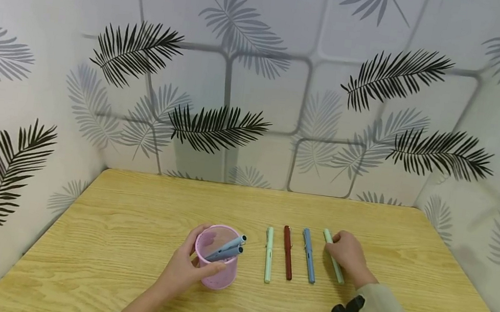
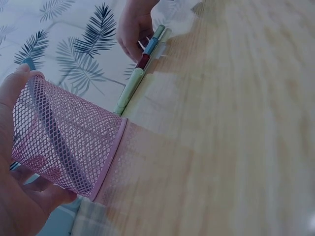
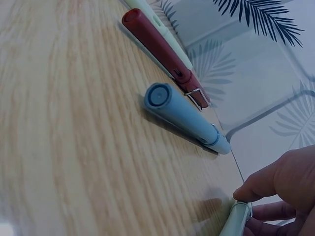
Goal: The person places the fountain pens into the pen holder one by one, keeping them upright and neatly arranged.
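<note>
Four pens lie parallel on the tabletop (image 1: 132, 214); the right hand (image 1: 347, 254) seemingly pinches the rightmost green pen (image 1: 337, 274), the left hand (image 1: 184, 267) grips the cup (image 1: 218, 276) leftward.

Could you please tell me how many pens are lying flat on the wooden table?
4, in a row: pale green pen, dark red pen, blue pen, and a light green pen under the right hand.

A small desk booth, like a staged recording corner: a light wooden table (image 1: 133, 204) is boxed in on 3 sides by white panels (image 1: 271, 50) printed with palm leaves, rising straight behind the table's edges.
</note>
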### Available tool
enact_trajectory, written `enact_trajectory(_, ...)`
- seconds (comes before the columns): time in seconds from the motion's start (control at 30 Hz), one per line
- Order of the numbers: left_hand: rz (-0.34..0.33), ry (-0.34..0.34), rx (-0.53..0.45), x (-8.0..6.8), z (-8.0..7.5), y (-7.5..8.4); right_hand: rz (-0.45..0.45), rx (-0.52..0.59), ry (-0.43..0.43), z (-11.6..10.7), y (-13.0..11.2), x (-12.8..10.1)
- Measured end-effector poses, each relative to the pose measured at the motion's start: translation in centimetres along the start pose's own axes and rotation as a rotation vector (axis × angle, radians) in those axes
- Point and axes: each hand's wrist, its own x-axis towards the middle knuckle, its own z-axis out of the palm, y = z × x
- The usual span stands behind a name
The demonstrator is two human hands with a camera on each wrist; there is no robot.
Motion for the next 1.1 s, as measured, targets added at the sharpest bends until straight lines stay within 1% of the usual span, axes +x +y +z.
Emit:
enact_trajectory(0.17, 0.018, -0.002, 0.010, 0.0, 0.0, 0.0, 0.005, 0.059, 0.001, -0.3, 0.2, 0.0)
enact_trajectory(0.4, -0.005, -0.031, -0.016, -0.7, 0.0, 2.8, -0.009, 0.097, 0.021, -0.2, 0.2, 0.0)
enact_trajectory(0.6, 0.006, -0.042, -0.020, -0.8, 0.0, 2.9, -0.016, 0.121, 0.041, -0.4, -0.3, -0.4)
enact_trajectory(0.73, 0.012, -0.036, -0.025, -0.7, 0.0, 2.8, -0.021, 0.130, 0.058, -0.6, -0.5, -0.6)
enact_trajectory(0.87, 0.016, -0.025, -0.031, -0.3, 0.0, 1.5, -0.005, 0.176, 0.049, -0.7, -0.6, -0.9)
enact_trajectory(0.97, 0.006, -0.017, -0.020, 0.0, 0.0, 0.3, 0.005, 0.221, 0.052, -0.8, -0.8, -1.1)
enact_trajectory(1.1, 0.010, -0.001, 0.000, 0.0, -0.1, -0.2, -0.021, 0.261, 0.069, -0.8, -1.2, -1.2)
